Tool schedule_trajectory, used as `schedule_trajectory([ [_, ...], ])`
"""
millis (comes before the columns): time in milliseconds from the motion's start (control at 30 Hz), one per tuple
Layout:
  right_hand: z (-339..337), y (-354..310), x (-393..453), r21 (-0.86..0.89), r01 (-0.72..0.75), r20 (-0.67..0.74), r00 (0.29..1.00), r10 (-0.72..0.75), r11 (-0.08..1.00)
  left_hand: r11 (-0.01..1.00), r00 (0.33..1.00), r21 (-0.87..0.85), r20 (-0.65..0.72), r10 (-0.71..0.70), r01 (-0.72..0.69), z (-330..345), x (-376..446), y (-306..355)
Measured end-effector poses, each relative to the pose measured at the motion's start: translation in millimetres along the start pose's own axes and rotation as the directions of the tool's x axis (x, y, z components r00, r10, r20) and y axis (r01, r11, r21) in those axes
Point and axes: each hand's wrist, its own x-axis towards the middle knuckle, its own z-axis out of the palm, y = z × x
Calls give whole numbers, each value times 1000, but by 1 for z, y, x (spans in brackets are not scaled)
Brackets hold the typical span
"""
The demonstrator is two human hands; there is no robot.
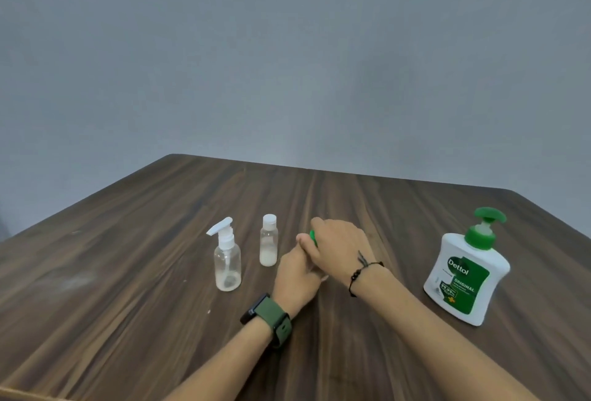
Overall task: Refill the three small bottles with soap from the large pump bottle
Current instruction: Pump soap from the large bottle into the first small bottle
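2 small bottles stand free, 1 more hidden in hands; 1 Dettol pump bottle (467, 268) far right.
Left hand (295, 276) and right hand (339, 247) clasp a green-capped bottle (313, 237) (mostly covered) beside the flip-cap bottle (268, 240) and spray bottle (227, 256) on the table (128, 272).

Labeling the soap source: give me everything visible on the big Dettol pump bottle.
The Dettol pump bottle is white, plastic-looking and curvy, with a green pump head and collar on top and a green front label reading "Dettol" and "Original". It stands upright on the wooden table at the person's right, its pump on and its nozzle pointing right. Neither hand touches it; it stands apart from the other bottles. The opaque body hides its fill level.
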Motion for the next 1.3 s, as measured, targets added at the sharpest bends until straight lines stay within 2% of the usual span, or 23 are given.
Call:
schedule_trajectory([
  [67, 0, 9, 0, -3, 66, -40, 997, -66, 998, 1000, 999, 1, 35, 29, -29, 0, 5, -2],
  [133, -6, 22, 4, -35, 174, 30, 985, -173, 984, 997, 994, 9, 84, 76, -77, 1, 13, -6],
  [167, -9, 28, 5, 9, 231, 84, 969, -231, 973, 995, 990, 8, 101, 100, -101, 1, 16, -8],
  [233, -20, 39, 9, 242, 271, 128, 943, -307, 932, 991, 985, 15, 113, 128, -131, 2, 23, -13],
  [300, -28, 48, 15, 355, 239, 17, 965, -262, 904, 990, 985, 23, 105, 138, -142, 4, 28, -16],
  [367, -32, 52, 20, 264, 137, -3, 990, -141, 955, 989, 983, 8, 107, 148, -149, 7, 31, -18],
  [433, -32, 51, 28, 23, 70, 154, 985, -73, 997, 986, 977, -5, 129, 169, -170, 8, 31, -18],
  [467, -32, 49, 31, -44, 93, 216, 973, -81, 995, 985, 975, -14, 137, 172, -172, 8, 31, -18],
  [500, -32, 48, 32, -29, 134, 246, 961, -123, 991, 986, 975, -25, 141, 169, -167, 8, 31, -19],
  [567, -34, 49, 34, 131, 234, 203, 945, -257, 963, 987, 980, -41, 121, 158, -154, 7, 32, -23],
  [633, -38, 53, 35, 301, 257, 94, 950, -296, 918, 989, 984, -45, 103, 142, -138, 7, 32, -26],
  [700, -36, 60, 34, 408, 219, -53, 975, -217, 886, 988, 983, -56, 106, 147, -142, 9, 30, -27],
  [733, -29, 64, 33, 408, 174, -76, 985, -157, 896, 987, 983, -58, 106, 153, -147, 10, 30, -28],
  [800, -3, 70, 28, 331, 66, -21, 998, -63, 941, 987, 983, -71, 96, 154, -148, 11, 29, -28],
  [867, 26, 76, 19, 249, -5, 96, 995, -20, 969, 986, 986, -100, 83, 144, -135, 11, 29, -28],
  [1000, 57, 82, 0, 206, -49, 217, 976, 3, 977, 987, 988, -70, 58, 146, -142, 10, 30, -28],
  [1133, 57, 79, -6, 188, -80, 254, 967, 30, 979, 987, 984, -9, 78, 158, -157, 11, 28, -28],
  [1200, 45, 75, -12, 197, -93, 222, 974, 48, 976, 981, 979, 2, 69, 192, -193, 10, 26, -28],
  [1300, 13, 68, -25, 178, -61, 18, 998, 59, 982, 963, 962, -38, 42, 269, -267, 12, 19, -22],
])
